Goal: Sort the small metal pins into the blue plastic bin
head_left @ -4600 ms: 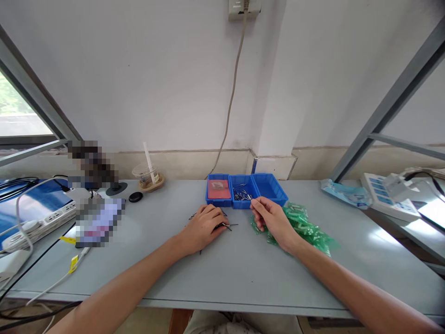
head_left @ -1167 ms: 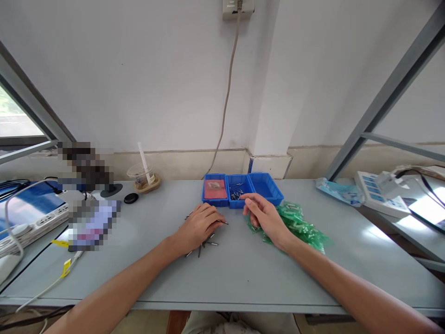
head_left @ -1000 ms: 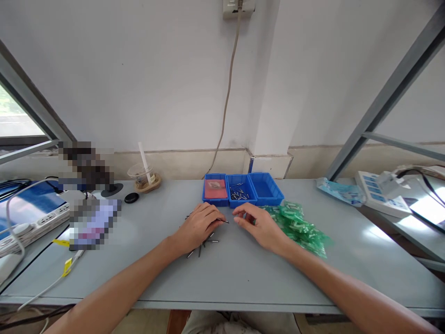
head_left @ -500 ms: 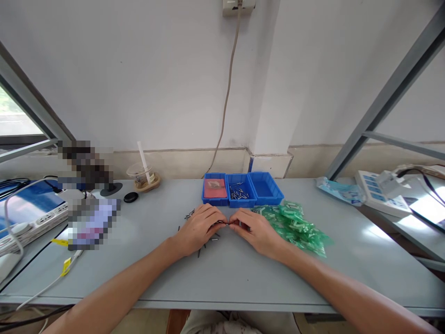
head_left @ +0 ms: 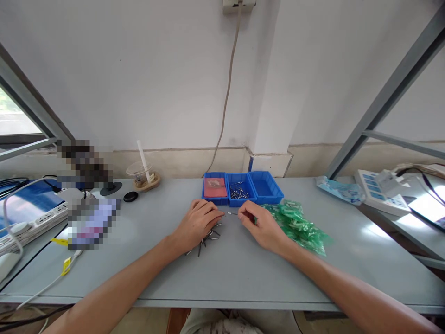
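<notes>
My left hand (head_left: 199,223) rests palm down on the grey table (head_left: 222,278), fingers curled over a scatter of small metal pins (head_left: 207,237). My right hand (head_left: 260,224) pinches one thin metal pin (head_left: 232,213) by its end, just right of the left fingertips and in front of the blue trays (head_left: 242,189). The middle tray holds several more pins (head_left: 238,193); the left tray holds a red pad (head_left: 213,188). A heap of small green plastic bags (head_left: 295,225) lies beside my right hand.
A power strip (head_left: 31,225) and cables lie at the left, with a clear cup (head_left: 141,174) and a black disc (head_left: 130,196) behind. A white device (head_left: 377,197) and a blue packet (head_left: 339,190) sit at the right, near a slanted metal frame (head_left: 382,106).
My right hand left the middle tray, came down to meet my left fingertips, then drew a pin out to the right. The left hand stayed on the scattered pins.
</notes>
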`<state>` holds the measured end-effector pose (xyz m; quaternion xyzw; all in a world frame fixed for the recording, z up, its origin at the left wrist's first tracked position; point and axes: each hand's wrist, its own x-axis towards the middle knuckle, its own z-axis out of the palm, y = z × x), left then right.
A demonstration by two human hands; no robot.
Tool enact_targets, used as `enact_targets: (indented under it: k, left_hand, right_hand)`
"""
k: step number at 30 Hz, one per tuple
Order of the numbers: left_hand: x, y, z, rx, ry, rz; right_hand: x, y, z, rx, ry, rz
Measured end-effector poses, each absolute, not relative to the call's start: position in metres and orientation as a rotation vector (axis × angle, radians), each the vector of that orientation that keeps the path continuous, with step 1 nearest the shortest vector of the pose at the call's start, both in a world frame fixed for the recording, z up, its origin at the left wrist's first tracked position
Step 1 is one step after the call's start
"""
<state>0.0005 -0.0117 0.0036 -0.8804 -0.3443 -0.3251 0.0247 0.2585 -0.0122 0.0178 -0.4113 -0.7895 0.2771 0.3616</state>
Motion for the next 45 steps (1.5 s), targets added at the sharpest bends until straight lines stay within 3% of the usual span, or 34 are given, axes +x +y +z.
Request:
enact_targets:
  k: [7,15,24,45]
  left_hand:
    - [-0.001,-0.010,0.003,-2.686,-1.181,-0.893]
    - [-0.002,-0.008,0.003,-2.647,-1.217,-1.062]
    - [-0.002,-0.011,0.006,-2.677,-1.229,-1.404]
    - [-0.002,-0.010,-0.002,-2.776,-1.152,-1.338]
  right_hand:
    - [0.263,-0.004,0.020,-1.186,-1.721,1.045]
    - [0.262,-0.004,0.024,-1.094,-1.464,1.331]
    - [0.262,-0.005,0.025,-1.085,-1.429,1.415]
    - [0.264,-0.004,0.022,-1.072,-1.505,1.200]
